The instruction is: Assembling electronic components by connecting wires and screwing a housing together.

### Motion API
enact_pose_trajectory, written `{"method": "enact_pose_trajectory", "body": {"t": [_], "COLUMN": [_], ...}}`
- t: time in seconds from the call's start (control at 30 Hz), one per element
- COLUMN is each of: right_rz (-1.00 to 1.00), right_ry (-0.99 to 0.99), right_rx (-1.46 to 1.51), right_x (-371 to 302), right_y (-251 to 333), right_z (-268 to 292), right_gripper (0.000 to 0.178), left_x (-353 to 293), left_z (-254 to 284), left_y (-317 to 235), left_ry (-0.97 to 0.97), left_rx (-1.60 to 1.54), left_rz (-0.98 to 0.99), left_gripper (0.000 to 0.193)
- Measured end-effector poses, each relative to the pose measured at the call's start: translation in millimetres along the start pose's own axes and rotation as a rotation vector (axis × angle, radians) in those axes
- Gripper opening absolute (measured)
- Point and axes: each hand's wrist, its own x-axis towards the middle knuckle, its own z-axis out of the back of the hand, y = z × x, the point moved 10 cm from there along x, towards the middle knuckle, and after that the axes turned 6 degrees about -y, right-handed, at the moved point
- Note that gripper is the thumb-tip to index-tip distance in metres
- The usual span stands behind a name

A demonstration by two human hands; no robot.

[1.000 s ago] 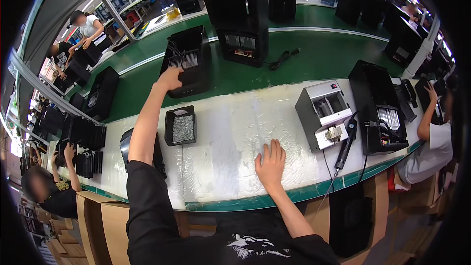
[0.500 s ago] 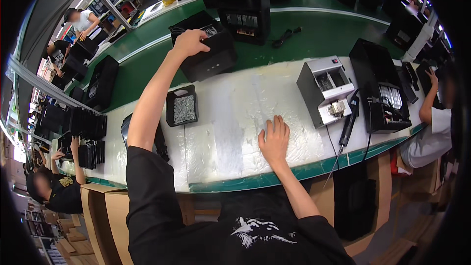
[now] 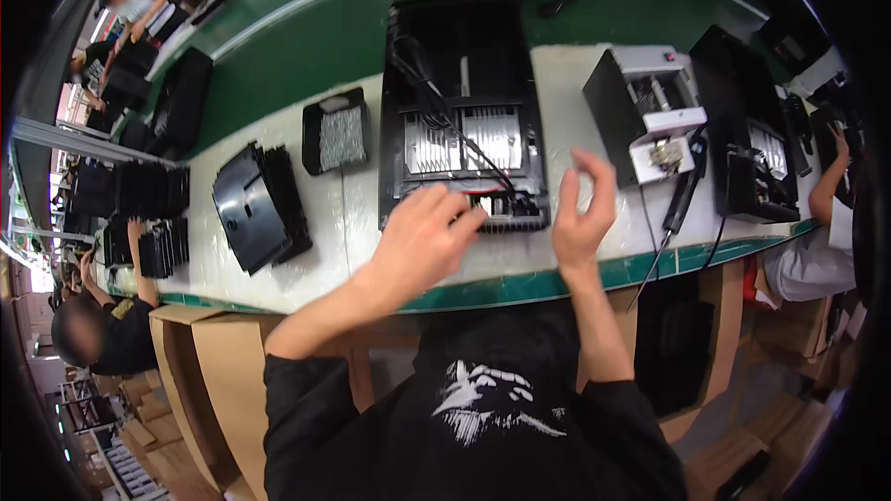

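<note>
A long black housing [image 3: 464, 46] lies on the bench in front of me. It has slotted silver metal plates [image 3: 464, 141] inside, and a bundled black cable [image 3: 419, 83] rests across it. At its near left end, my left hand [image 3: 422, 237] is closed, its bent fingers over the housing's edge beside thin red and black wires; the fingertips are partly hidden. My right hand [image 3: 585, 213] is raised just past the housing's near right corner. Its thumb and fingers are apart, with nothing between them.
A black bin of small screws [image 3: 342, 137] and stacked glossy black covers [image 3: 255, 209] are on the left. To the right are a screw feeder [image 3: 654, 111], a power screwdriver [image 3: 682, 195] and another black housing [image 3: 747, 139]. Co-workers are at both sides.
The black housing has come from the green strip to the bench before me, with its inside facing up. My left hand has drawn back with it; my right hand has lifted off the bench and moved right.
</note>
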Motion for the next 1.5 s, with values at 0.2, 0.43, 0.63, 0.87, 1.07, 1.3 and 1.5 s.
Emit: {"method": "enact_pose_trajectory", "body": {"t": [0.2, 0.43, 0.63, 0.87, 1.07, 1.3, 1.5], "right_rz": [-0.033, -0.19, -0.301, -0.33, -0.771, -0.616, -0.203], "right_ry": [0.52, 1.084, 0.597, 0.123, -0.12, -0.06, -0.147], "right_rx": [0.077, -0.222, 0.398, 0.706, 0.443, 0.58, 0.389], "right_x": [41, 11, 55, 25, -80, -54, -7], "right_y": [38, 16, 64, 15, -53, -19, 50], "right_z": [-100, -190, -104, 108, 164, 138, 123], "right_gripper": [0.03, 0.057, 0.06, 0.042, 0.033, 0.039, 0.049], "left_x": [-61, -62, -33, -29, -18, 0, 3], "left_z": [14, 22, 17, -4, -14, -30, -25], "left_y": [-39, -22, -7, -11, -20, -51, -39], "left_ry": [-0.116, -0.293, -0.312, -0.209, -0.168, -0.055, -0.087], "left_rx": [-0.094, -0.249, -0.207, -0.433, -0.485, -0.575, -0.655], "left_rz": [0.197, 0.358, 0.45, 0.432, 0.313, 0.186, 0.282], "left_gripper": [0.032, 0.026, 0.031, 0.032, 0.034, 0.036, 0.035]}}
